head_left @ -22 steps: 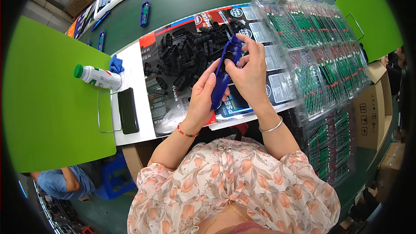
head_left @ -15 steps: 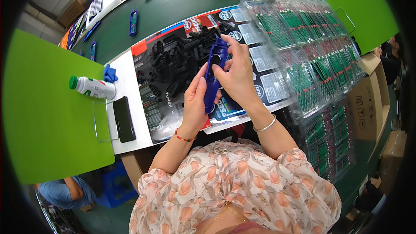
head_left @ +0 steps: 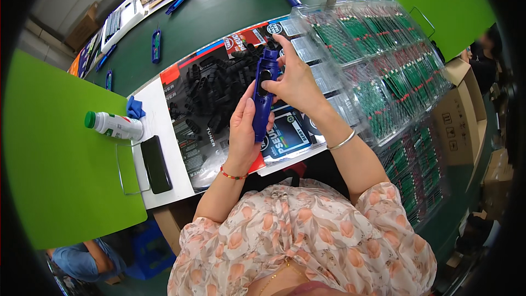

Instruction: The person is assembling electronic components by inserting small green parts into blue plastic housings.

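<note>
A long blue plastic housing (head_left: 265,108) with a dark oval opening stands tilted up in front of me, over the printed sheets. My left hand (head_left: 243,123) is wrapped round its lower part. On the upper part lies my right hand (head_left: 300,81), its thumb pressed at the oval opening and its index finger stretched past the far end; other fingers are partly hidden behind the housing. Whether the thumb presses a small part inside cannot be made out. Just left of the housing, small black plastic pieces (head_left: 211,85) lie in a loose heap.
Clear plastic trays (head_left: 350,64) of green circuit boards with red wires are at the right. Green partitions (head_left: 66,148) flank the place. At left are a white bottle (head_left: 118,125), a black phone (head_left: 156,164) and a blue cloth (head_left: 135,108). More blue housings (head_left: 156,46) lie farther off.
The housing has tipped more upright and its opening faces me more. My right hand has moved slightly down, index finger now stretched off the end. The whole view has shifted a little.
</note>
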Motion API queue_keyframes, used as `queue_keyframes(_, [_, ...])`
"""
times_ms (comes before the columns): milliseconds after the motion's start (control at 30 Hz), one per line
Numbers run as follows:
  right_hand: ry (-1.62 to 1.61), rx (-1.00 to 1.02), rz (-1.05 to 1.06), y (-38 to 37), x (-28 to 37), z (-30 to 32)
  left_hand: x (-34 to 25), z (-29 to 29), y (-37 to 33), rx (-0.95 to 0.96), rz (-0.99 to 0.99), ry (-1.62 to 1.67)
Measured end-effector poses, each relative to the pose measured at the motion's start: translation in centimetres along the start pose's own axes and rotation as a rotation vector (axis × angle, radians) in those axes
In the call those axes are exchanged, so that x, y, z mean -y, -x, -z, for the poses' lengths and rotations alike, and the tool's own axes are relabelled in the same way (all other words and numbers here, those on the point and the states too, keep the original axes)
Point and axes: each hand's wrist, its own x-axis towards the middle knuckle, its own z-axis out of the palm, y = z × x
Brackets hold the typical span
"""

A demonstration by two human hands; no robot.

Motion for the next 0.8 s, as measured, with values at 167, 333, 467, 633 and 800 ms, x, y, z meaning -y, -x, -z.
queue_keyframes(167, [-0.087, 0.005, -0.144, -2.6, 2.9, 3.9, -0.3, 1.3, -0.2, -0.023, -0.024, 0.050])
queue_keyframes(333, [0.847, -0.252, -0.370, -11.1, -6.0, 10.4, -0.1, 1.1, 0.0, 0.007, 0.024, 0.132])
queue_keyframes(467, [0.864, -0.025, -0.476, -12.7, -8.3, 11.0, -0.2, 1.9, 0.3, -0.002, 0.028, 0.160])
queue_keyframes(633, [0.969, -0.476, -0.327, -11.7, -5.8, 11.4, -0.7, 2.1, 0.5, 0.000, 0.053, 0.188])
queue_keyframes(800, [0.404, -0.516, 0.173, -5.9, 2.1, 9.0, -0.9, 2.6, 0.5, -0.029, 0.091, 0.249])
